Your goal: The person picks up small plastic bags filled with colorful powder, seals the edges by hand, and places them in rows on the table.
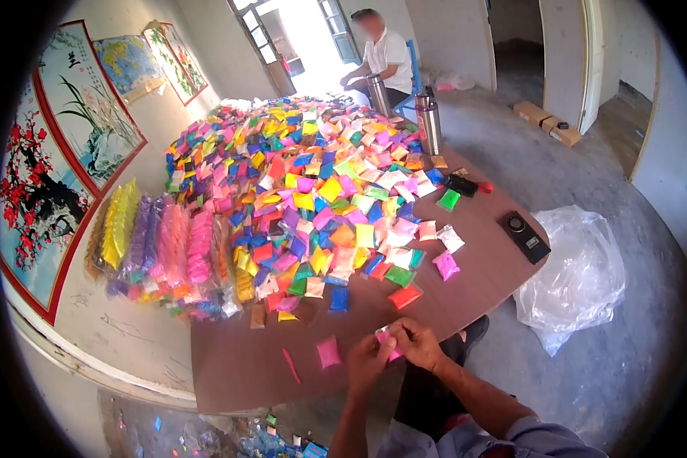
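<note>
Close to the table's front edge, my left hand and my right hand meet around a small pink packet. Fingers of both hands pinch its upper part. Just left of my left hand lies another pink packet, flat on the brown table. A thin pink stick rests farther left. Beyond my hands are a red packet and a blue packet, at the near edge of a large pile of colourful packets.
Bundled packets in clear bags stand at the left. Steel flasks and a black device are on the right side. A clear plastic bag sits beside the table. A person sits at the far end.
</note>
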The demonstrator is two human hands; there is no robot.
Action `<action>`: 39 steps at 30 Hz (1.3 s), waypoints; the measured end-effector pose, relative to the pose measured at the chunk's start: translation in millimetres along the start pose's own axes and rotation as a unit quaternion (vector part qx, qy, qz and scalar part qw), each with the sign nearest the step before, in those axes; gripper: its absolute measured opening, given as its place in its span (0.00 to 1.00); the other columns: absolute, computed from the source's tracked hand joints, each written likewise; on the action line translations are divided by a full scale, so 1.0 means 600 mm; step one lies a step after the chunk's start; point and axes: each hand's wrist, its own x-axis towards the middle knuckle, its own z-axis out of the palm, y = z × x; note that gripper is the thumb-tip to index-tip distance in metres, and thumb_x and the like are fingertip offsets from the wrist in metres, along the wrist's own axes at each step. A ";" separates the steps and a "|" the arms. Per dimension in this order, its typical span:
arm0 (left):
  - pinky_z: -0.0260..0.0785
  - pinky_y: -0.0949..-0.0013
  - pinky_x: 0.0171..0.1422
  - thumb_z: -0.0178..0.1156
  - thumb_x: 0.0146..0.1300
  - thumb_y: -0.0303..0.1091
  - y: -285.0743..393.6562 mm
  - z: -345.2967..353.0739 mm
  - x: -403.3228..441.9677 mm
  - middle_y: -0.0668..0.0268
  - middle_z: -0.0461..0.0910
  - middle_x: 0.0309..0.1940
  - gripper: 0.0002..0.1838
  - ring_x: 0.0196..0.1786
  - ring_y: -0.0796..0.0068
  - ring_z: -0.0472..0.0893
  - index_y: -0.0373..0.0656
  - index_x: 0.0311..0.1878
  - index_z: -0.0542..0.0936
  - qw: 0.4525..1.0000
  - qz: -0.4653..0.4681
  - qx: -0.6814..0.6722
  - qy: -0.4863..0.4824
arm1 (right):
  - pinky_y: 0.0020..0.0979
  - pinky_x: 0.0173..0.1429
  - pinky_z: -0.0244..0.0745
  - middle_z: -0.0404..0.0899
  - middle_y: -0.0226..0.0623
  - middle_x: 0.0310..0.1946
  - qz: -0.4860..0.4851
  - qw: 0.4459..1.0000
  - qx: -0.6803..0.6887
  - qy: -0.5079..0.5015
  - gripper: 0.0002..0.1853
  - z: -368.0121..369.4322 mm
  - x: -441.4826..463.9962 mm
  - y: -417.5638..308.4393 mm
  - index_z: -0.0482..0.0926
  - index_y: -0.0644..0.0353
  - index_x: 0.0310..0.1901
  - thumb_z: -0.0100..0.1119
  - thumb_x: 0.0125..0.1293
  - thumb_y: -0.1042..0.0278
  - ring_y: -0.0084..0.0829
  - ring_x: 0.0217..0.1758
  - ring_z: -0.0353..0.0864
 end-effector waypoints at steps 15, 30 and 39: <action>0.77 0.73 0.45 0.62 0.75 0.39 0.004 0.012 -0.005 0.68 0.84 0.41 0.16 0.39 0.81 0.81 0.36 0.55 0.84 0.999 0.041 -0.016 0.018 | 0.37 0.39 0.76 0.80 0.47 0.29 0.004 0.998 -0.064 0.012 0.15 0.000 0.005 -0.010 0.81 0.63 0.44 0.54 0.80 0.58 0.37 0.33 0.82; 0.80 0.72 0.43 0.62 0.75 0.40 -0.001 0.009 -0.003 0.68 0.83 0.36 0.15 0.37 0.79 0.82 0.36 0.51 0.84 0.998 0.016 -0.053 -0.007 | 0.37 0.41 0.78 0.82 0.51 0.32 0.001 0.997 -0.073 0.016 0.20 0.001 0.004 -0.023 0.81 0.65 0.46 0.52 0.81 0.53 0.41 0.35 0.86; 0.76 0.73 0.41 0.61 0.76 0.40 -0.010 0.006 -0.004 0.67 0.83 0.32 0.16 0.36 0.81 0.81 0.34 0.44 0.83 1.000 0.016 0.015 0.007 | 0.41 0.41 0.79 0.82 0.52 0.33 0.025 0.993 -0.110 0.031 0.19 0.007 0.006 -0.011 0.81 0.65 0.49 0.53 0.80 0.53 0.46 0.35 0.86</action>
